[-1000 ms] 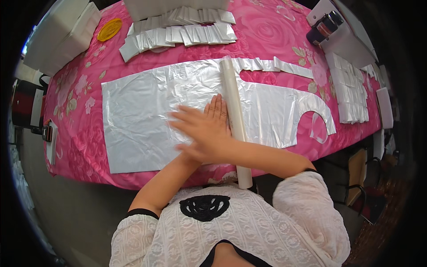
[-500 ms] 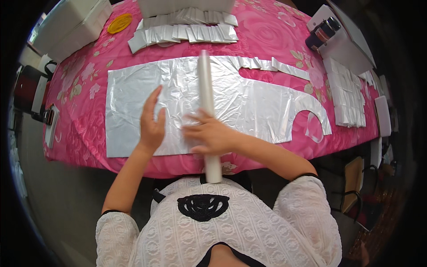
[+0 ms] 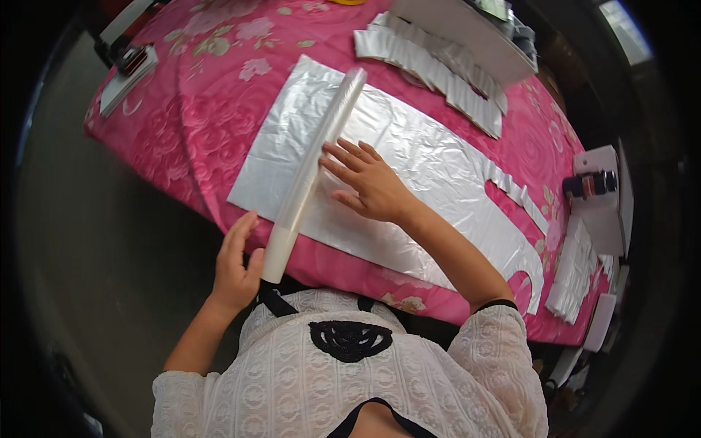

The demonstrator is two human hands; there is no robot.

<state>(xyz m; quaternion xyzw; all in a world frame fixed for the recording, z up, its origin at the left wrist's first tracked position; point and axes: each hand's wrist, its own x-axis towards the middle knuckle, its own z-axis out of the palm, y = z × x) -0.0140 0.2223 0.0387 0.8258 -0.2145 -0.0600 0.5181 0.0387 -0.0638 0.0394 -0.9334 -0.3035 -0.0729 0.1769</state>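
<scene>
A translucent plastic roll, like a tube of film (image 3: 298,201), lies across a flat, silvery-white plastic apron (image 3: 409,168), towards the apron's left end. Its near end sticks out past the table edge. My right hand (image 3: 369,181) is open, its outstretched fingertips at the right side of the roll, above the apron. My left hand (image 3: 237,266) is beside the roll's near end, by the table edge, thumb and fingers apart with nothing in them. The apron's looped neck part (image 3: 531,281) points to the right.
A pink flowered cloth (image 3: 219,124) covers the table. Folded white plastic bundles (image 3: 438,69) lie at the back beside a white box (image 3: 467,40). At the right are another stack of bundles (image 3: 573,270) and a dark bottle (image 3: 590,185).
My view has turned left, so the table appears slanted. The roll has moved leftwards along the apron, from its middle towards its left end. My left hand has moved off the apron.
</scene>
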